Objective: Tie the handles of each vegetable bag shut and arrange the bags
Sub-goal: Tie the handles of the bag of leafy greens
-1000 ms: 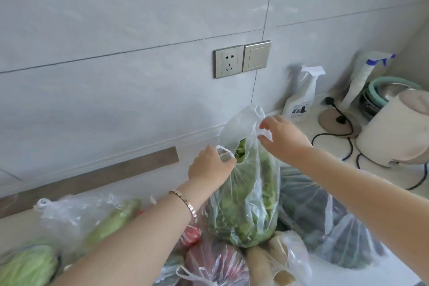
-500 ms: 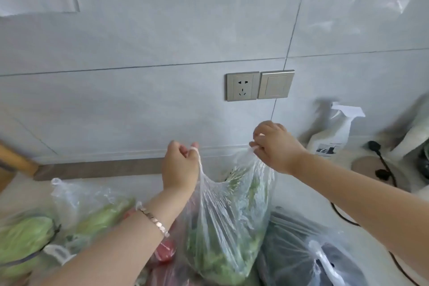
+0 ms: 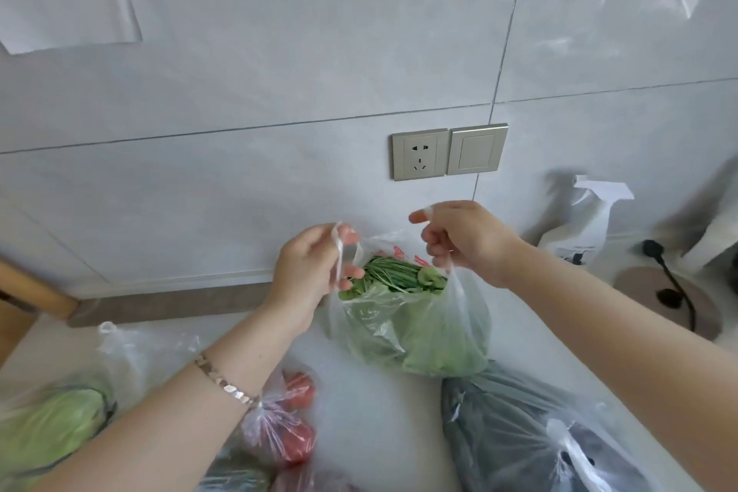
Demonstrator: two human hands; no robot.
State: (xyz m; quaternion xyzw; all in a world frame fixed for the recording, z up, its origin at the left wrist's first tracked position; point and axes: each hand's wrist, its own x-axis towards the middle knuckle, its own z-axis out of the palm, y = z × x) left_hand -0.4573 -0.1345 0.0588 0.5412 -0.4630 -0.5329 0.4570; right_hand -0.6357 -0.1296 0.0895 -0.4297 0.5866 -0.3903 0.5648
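Note:
A clear plastic bag of leafy greens (image 3: 423, 332) rests on the white counter near the wall, its mouth open with green stems showing. My left hand (image 3: 311, 272) pinches the bag's left handle, which runs as a thin white strip between my fingers. My right hand (image 3: 459, 240) grips the right handle, held up and apart from the left. A tied bag of tomatoes (image 3: 279, 431) lies under my left wrist. A bag of dark vegetables (image 3: 527, 439) lies at the lower right. A bag with pale green vegetables (image 3: 52, 427) sits at the lower left.
A white spray bottle (image 3: 587, 224) stands against the wall at the right. A black cord and plug (image 3: 671, 284) lie on a round base (image 3: 635, 284) beside it. A wall socket (image 3: 419, 154) and switch are above the bag. A wooden edge (image 3: 32, 288) shows at the left.
The greens bag came down from hanging in the air and now sits on the counter near the wall. Both hands stay on its handles, spread apart, and the view shifted left.

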